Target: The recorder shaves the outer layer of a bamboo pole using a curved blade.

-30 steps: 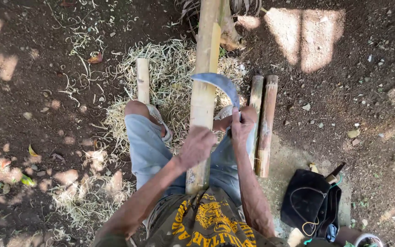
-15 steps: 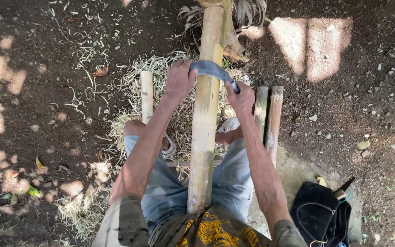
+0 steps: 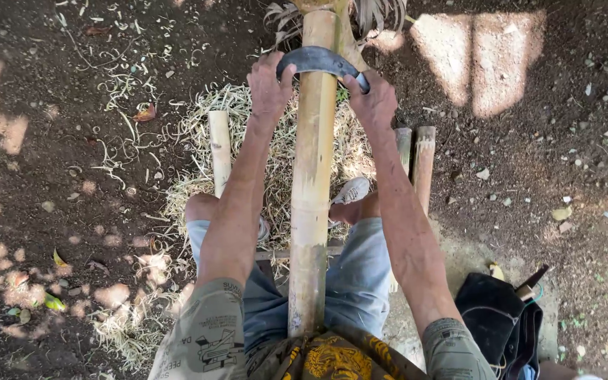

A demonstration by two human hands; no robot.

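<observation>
Both hands out at full reach: left hand (image 3: 269,88) and right hand (image 3: 373,102), fingers wrapped tight on each end of the curved blade (image 3: 318,61), set across the bamboo pole (image 3: 313,197). Shavings (image 3: 276,162) lie heaped beneath; the pole's near length looks still to scrape.

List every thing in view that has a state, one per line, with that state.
Bamboo pole: lying lengthwise between the knees, outer skin partly scraped pale.
Curved blade: laid across the pole, gripped at both ends.
Left hand: closed on the blade's left end.
Right hand: closed on the blade's right end.
Short bamboo pieces: lying on the ground.
Black bag: open.
</observation>
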